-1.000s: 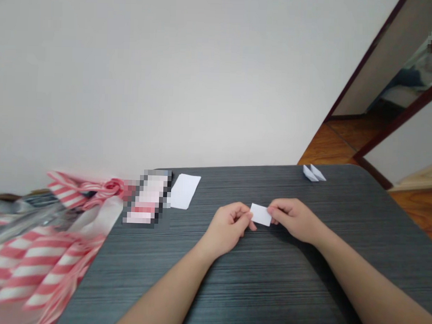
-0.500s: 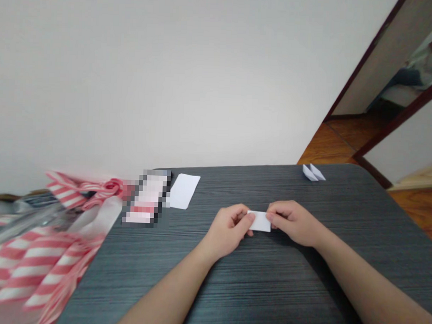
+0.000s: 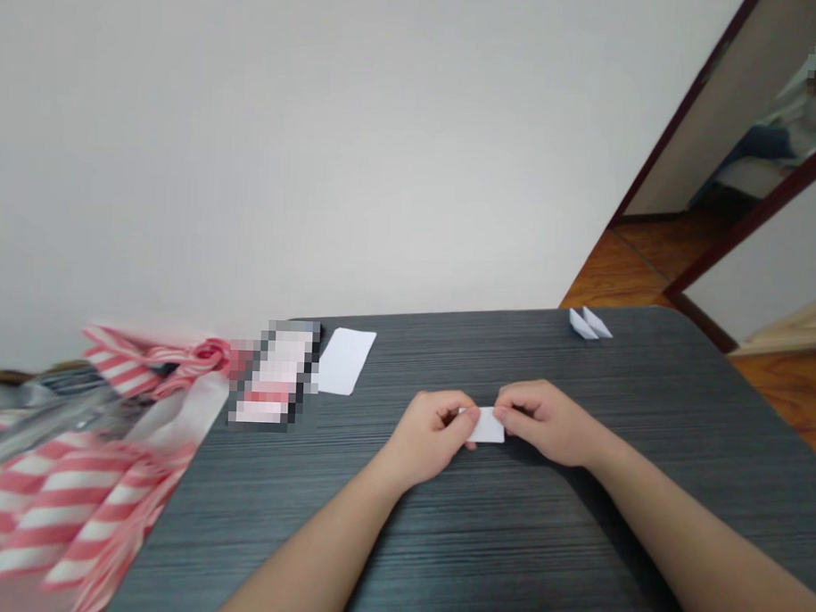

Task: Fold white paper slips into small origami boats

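Observation:
A small white paper slip (image 3: pixel 488 426) lies low over the dark striped table (image 3: pixel 507 542), pinched at both ends. My left hand (image 3: pixel 434 436) grips its left end between thumb and fingers. My right hand (image 3: pixel 544 420) grips its right end the same way. Both hands rest on the table near its middle, fingers curled and closed on the paper. Only a short strip of the paper shows between the fingertips.
A flat white paper rectangle (image 3: pixel 345 360) lies at the back left, beside a blurred-out object (image 3: pixel 273 374). Two small folded paper pieces (image 3: pixel 588 323) sit at the back right corner. A red-and-white striped plastic bag (image 3: pixel 74 455) hangs at the left edge. An open doorway (image 3: pixel 740 175) is at right.
The paper slip has come down from a raised, tilted position to lie flat near the table, and my two hands have drawn closer together over it.

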### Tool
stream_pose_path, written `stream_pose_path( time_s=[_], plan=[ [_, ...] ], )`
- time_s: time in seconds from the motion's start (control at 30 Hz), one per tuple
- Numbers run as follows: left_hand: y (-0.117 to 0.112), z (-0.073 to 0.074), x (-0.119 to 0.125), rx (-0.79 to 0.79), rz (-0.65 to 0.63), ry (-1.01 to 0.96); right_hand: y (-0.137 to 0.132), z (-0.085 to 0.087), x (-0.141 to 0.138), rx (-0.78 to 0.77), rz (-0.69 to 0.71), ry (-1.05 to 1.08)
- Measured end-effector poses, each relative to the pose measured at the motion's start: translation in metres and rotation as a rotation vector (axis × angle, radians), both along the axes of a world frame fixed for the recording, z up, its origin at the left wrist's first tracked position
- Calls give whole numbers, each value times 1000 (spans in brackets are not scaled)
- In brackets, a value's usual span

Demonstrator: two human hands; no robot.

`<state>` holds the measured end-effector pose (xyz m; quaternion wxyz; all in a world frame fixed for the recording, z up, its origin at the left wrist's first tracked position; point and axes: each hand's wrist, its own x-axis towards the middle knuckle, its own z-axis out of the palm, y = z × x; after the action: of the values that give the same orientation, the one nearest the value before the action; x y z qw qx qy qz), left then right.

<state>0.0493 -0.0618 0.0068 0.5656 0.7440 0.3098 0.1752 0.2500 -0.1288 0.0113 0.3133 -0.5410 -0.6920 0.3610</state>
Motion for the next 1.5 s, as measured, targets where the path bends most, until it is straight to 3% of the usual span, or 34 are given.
stream_pose_path(
  time_s=[0.33, 0.7, 1.07, 1.5],
  plan=[
    [1, 4, 2, 126, -16, 24, 1, 2, -4, 52, 62, -35],
    [1, -12, -1, -58, 86, -5, 1, -3, 3, 15, -33, -33],
    [-1, -10, 0, -48, 88, -1, 1, -12, 4, 51, -184, -7],
    [-1, -6, -1, -45, 74, 19, 0, -11, 3, -17, -171, 10]
  ],
)
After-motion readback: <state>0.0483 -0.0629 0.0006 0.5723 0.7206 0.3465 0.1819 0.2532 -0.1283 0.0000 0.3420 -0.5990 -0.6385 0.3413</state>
